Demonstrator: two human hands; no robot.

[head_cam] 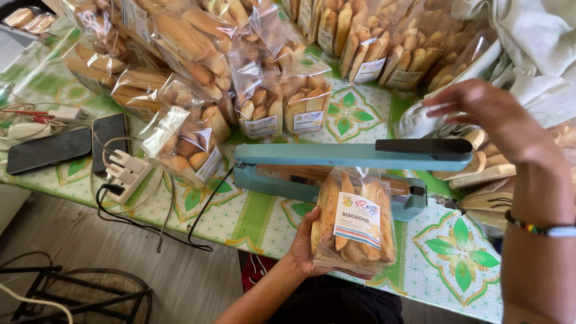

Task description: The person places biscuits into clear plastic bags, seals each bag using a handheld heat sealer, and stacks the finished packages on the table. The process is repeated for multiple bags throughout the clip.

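Left hand cupped under a clear bag of toasted bread, fingers closed round its lower left corner, palm bearing its weight; bag held upright, its top edge tucked between the raised arm and the base of a teal heat sealer just above the hand; white label on the bag faced the camera. Right hand hovered over the sealer's black handle, fingers loosely curled and half open, gripping nothing; whether it touched the handle could not be told; a beaded bracelet sat on that wrist. Beyond both hands, many more filled bags lay heaped across a green-patterned tablecloth; well to the left of the left hand lay a white power strip and two dark phones; white cloth bunched beyond the right hand.
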